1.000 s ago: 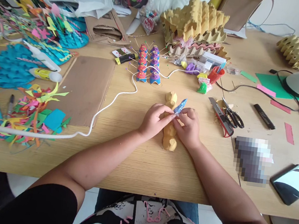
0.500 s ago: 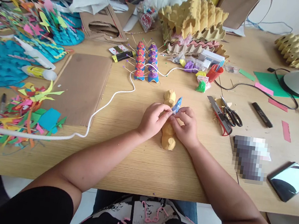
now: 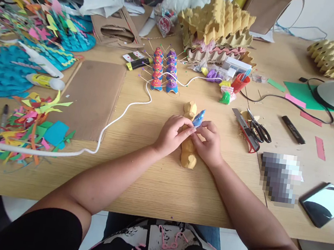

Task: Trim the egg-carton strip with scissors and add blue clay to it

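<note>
Both hands meet at the middle of the table, pinching a small blue plastic packet (image 3: 198, 117) between their fingertips. My left hand (image 3: 174, 135) grips its lower left edge, closed. On the other side my right hand (image 3: 209, 143) is closed on the same packet, its thumb and index finger close to the left ones. What is inside the packet is too small to make out. Under and behind the hands lies a strip of yellow egg-carton cups (image 3: 188, 160), its middle partly hidden by the fingers.
Painted red cups (image 3: 157, 83) and purple cups (image 3: 171, 85) with sticks stand ahead, a white cable (image 3: 126, 109) running past. To the right lie a utility knife (image 3: 246, 131), scissors (image 3: 260, 129) and a black marker (image 3: 293, 129). Cardboard (image 3: 92, 98) and paper scraps (image 3: 39, 133) lie left.
The blue packet has tilted slightly to the right between the fingertips. Both hands stay in nearly the same place, still pinching it.
</note>
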The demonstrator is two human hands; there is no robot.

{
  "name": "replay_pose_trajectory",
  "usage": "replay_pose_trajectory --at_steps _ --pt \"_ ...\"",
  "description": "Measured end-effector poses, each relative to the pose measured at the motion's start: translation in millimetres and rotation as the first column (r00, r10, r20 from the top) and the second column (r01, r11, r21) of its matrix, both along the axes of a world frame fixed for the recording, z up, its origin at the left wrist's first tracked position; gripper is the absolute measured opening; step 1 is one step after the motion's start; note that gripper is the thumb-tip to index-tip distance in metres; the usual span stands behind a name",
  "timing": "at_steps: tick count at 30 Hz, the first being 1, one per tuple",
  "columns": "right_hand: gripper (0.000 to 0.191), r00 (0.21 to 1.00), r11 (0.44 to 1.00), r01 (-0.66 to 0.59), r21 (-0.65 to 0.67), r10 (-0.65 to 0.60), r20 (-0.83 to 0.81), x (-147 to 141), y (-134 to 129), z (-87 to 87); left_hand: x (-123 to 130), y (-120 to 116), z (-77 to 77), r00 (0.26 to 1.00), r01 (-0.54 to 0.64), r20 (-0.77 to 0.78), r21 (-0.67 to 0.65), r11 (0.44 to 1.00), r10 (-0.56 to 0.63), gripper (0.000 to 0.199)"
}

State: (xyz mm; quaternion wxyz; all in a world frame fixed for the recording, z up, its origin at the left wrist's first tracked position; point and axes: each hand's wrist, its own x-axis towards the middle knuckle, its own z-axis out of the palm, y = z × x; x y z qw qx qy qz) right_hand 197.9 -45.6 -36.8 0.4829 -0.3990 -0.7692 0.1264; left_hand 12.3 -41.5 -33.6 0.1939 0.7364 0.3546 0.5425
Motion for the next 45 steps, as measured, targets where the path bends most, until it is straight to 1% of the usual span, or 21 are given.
replay_pose_trajectory --at_steps 3,7,14,20,26,30,32,35,38,40,42,45 --pt "0.013 0.999 1.0 -0.016 -0.022 0.015 -0.032 -0.5 -1.4 2.7 -0.4 0.7 -0.2 1.0 -0.004 -0.005 0.003 1.0 0.004 0.017" --pt "0.015 1.0 0.998 -0.022 -0.056 0.02 -0.023 -0.6 -3.6 6.1 -0.2 1.1 -0.7 0.999 -0.014 -0.031 0.013 1.0 0.014 0.019" --pt "0.017 0.999 0.996 -0.013 -0.086 0.01 -0.036 -1.2 -5.4 7.0 0.5 -0.5 -0.3 0.996 -0.03 -0.085 -0.03 0.999 0.027 0.025" --pt "0.017 0.999 0.996 -0.011 -0.086 0.007 -0.046 -1.4 -5.9 7.7 2.2 -2.5 -1.4 0.997 -0.038 -0.061 -0.005 0.999 0.038 0.024" --pt "0.018 0.995 0.996 -0.047 -0.07 0.041 -0.089 -2.9 -6.2 8.6 3.1 -2.8 -4.3 0.997 -0.044 -0.062 0.026 0.999 0.045 0.022" --pt "0.017 0.997 0.995 -0.029 -0.099 0.022 -0.074 -2.4 -5.9 7.5 2.5 -2.2 -4.0 0.998 -0.024 -0.055 -0.01 1.0 0.024 0.02" --pt "0.016 0.997 0.997 -0.016 -0.078 0.01 -0.074 -1.8 -5.4 6.6 2.1 -2.2 -2.9 0.997 -0.031 -0.075 -0.016 0.999 0.03 0.019" --pt "0.014 0.999 0.999 0.027 0.019 -0.027 -0.034 -0.9 -4.6 5.7 1.5 -3.6 -0.7 0.992 -0.058 -0.109 0.007 0.998 0.058 0.019" --pt "0.011 0.994 0.993 0.078 0.092 -0.085 0.073 -0.2 -4.9 6.0 1.1 -5.9 1.4 0.977 -0.088 -0.192 0.032 0.996 0.092 0.023" --pt "0.011 0.987 0.991 0.094 0.092 -0.104 0.119 0.0 -5.8 6.7 1.1 -7.3 2.5 0.965 -0.088 -0.244 0.053 0.995 0.098 0.024" --pt "0.012 0.986 0.993 0.092 0.07 -0.101 0.132 -0.1 -6.9 7.7 1.3 -8.1 3.3 0.957 -0.072 -0.275 0.073 0.995 0.089 0.024" --pt "0.016 0.984 0.995 0.083 0.063 -0.092 0.154 -1.2 -8.3 9.7 1.7 -8.4 3.3 0.953 -0.069 -0.286 0.113 0.991 0.099 0.023"
